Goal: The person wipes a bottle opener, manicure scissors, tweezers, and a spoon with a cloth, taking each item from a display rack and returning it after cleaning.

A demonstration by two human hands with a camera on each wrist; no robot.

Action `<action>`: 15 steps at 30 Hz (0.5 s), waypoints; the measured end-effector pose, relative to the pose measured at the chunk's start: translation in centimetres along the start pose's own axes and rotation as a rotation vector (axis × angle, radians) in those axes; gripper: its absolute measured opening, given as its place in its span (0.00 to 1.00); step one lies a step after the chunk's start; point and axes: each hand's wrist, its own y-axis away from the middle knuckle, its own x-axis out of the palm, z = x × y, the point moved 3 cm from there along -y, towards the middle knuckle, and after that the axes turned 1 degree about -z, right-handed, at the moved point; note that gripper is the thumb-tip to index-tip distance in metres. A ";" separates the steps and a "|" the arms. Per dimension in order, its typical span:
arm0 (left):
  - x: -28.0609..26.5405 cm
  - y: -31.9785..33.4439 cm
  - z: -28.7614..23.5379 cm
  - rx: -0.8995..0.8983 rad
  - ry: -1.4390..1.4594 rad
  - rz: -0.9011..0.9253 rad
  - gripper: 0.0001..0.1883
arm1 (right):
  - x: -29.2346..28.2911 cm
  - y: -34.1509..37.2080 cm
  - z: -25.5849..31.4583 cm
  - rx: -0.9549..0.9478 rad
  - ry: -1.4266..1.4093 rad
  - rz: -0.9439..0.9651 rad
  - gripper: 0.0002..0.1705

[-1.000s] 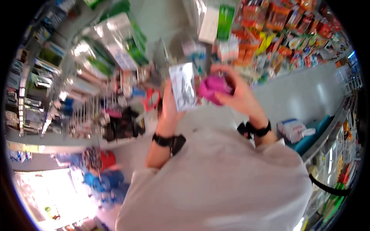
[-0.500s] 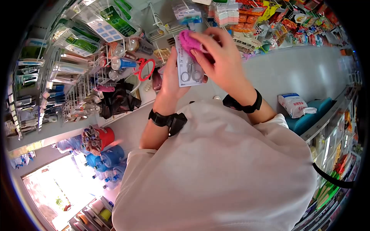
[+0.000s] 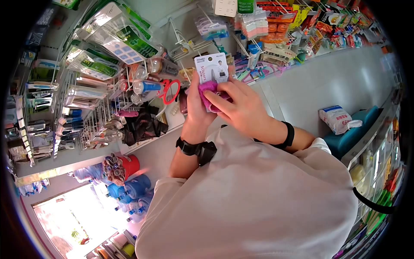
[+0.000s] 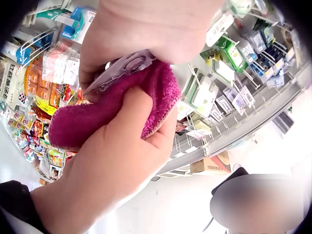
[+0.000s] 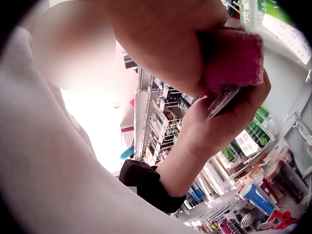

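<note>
In the head view my left hand point(image 3: 197, 105) grips a carded pack of scissors point(image 3: 212, 65) from the side, its printed face toward me. A magenta fuzzy cloth point(image 3: 207, 91) lies over the lower part of that pack, covering the scissors' handles. My right hand point(image 3: 246, 108) pinches the cloth and presses it on the card. The left wrist view shows the right thumb sunk into the bunched cloth point(image 4: 92, 119), with a clear plastic edge of the pack point(image 4: 117, 72) behind it. In the right wrist view the cloth point(image 5: 239, 58) hides most of the pack.
Hooks and racks with hanging packages point(image 3: 123, 43) line the wall ahead and to the left. Red-handled scissors point(image 3: 172, 91) hang near the left hand. A red bucket point(image 3: 130, 166) and blue water jugs point(image 3: 138, 186) stand lower left. To the right, a white bag point(image 3: 336, 118) sits on a teal seat.
The cloth, first held apart from the pack in my right hand, went onto the card's upper part and has since slid down to its lower part. The pack's top now shows.
</note>
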 end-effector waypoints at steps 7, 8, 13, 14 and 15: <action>0.4 0.1 -0.3 0.032 -0.035 -0.007 0.35 | -0.9 0.2 -0.6 -0.086 -0.091 0.030 0.22; 0.2 0.0 -0.2 0.032 -0.049 0.017 0.35 | -1.0 0.4 -0.7 -0.088 -0.108 0.046 0.23; 0.0 -0.2 0.1 0.000 -0.013 0.050 0.34 | -1.2 0.4 -1.0 -0.087 -0.078 0.048 0.25; 0.2 -0.2 0.2 -0.012 0.019 0.047 0.34 | -1.2 0.4 -1.5 -0.069 -0.081 0.034 0.25; 0.3 -0.3 0.2 -0.023 0.047 0.046 0.33 | -1.1 0.3 -2.0 -0.052 -0.084 0.016 0.26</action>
